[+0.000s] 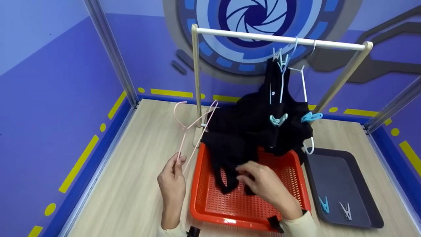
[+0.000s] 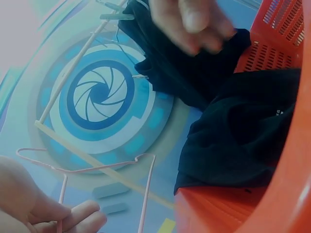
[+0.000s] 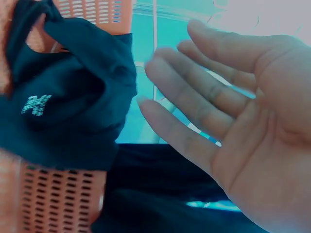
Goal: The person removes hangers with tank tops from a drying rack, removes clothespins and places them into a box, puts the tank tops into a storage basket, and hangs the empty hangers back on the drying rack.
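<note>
My left hand (image 1: 173, 181) pinches a thin pink wire hanger (image 1: 185, 127) between thumb and fingers, holding it up left of a red plastic basket (image 1: 227, 221). A black strappy garment (image 1: 227, 148) with a small pale print lies over the basket's far side, its straps drooping inside. Above the basket my right hand (image 1: 264, 184) hovers near those straps. In the right wrist view, the fingers (image 3: 184, 97) of that hand are spread apart from the cloth, holding nothing. The left wrist view shows the pink hanger's wire (image 2: 146, 194) beside the basket.
A rack with a white rail (image 1: 243, 34) stands behind the basket. Black clothing (image 1: 253, 108) hangs there with blue clothespins (image 1: 310, 117) and a white hanger (image 1: 304, 85). At right, a dark grey tray (image 1: 342, 177) holds a blue clothespin (image 1: 324, 204) and a grey clothespin (image 1: 346, 211).
</note>
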`<state>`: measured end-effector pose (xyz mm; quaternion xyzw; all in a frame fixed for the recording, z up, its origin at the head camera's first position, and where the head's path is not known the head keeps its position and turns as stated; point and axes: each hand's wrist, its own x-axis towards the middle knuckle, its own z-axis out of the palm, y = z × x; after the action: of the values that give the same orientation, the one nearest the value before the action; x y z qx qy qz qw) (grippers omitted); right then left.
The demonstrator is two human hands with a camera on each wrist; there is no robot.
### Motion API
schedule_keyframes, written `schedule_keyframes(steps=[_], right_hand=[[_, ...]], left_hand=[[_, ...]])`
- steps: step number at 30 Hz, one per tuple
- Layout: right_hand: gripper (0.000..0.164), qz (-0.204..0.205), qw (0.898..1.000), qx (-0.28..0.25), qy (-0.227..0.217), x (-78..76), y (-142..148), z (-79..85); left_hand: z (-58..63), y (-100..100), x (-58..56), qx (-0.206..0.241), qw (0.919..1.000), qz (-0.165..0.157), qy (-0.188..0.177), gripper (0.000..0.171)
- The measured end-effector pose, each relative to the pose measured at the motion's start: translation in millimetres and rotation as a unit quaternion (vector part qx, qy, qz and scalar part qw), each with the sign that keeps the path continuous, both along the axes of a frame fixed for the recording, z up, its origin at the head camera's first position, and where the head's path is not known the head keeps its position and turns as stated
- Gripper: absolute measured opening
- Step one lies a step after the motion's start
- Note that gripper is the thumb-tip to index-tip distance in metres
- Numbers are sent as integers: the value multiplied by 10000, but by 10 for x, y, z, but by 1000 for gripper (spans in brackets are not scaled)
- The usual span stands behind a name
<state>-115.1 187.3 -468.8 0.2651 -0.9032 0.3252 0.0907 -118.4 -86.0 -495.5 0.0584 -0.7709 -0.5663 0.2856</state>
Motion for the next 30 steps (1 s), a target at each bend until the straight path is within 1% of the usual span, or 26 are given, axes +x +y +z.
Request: schedule_keyframes(steps=[2,5,9,12,15,18,20,22,24,26,30], right_hand=[[20,-146,9997,69,156,-131,-42,12],[29,-386,9977,235,503,-343,-120,-30],[40,-495,9931,378,994,-583,-259,-163],[45,-565,9897,456,1233,-728,-373,-267],[51,-709,9881,695,1175,-855,-465,-349],[60,-832,9866,1084,886,-956,-520,-411],[63,-907,9838,1349,752,-1012,-537,-443],[62,-1018,9795,1548,786,-1066,-541,-476],[54,-1125,9772,1552,918,-1114,-536,-509],[43,-1199,9770,1386,1095,-1152,-523,-538],[24,-1275,9780,868,1403,-1198,-500,-565]], left_hand=[[-7,20,5,27,10000,-24,-30,21],[-16,48,15,75,9999,-92,-105,23],[-30,78,26,131,9995,-140,-234,24],[-30,95,28,140,9994,-161,-260,24],[-25,107,26,154,9994,-213,-222,23],[-34,106,25,163,9994,-218,-213,23],[-41,106,27,164,9995,-211,-191,24],[-49,103,23,138,9995,-206,-175,24],[-53,100,18,116,9996,-222,-138,24],[-53,97,13,104,9996,-255,-77,24],[-59,88,0,134,9995,-271,-1,25]])
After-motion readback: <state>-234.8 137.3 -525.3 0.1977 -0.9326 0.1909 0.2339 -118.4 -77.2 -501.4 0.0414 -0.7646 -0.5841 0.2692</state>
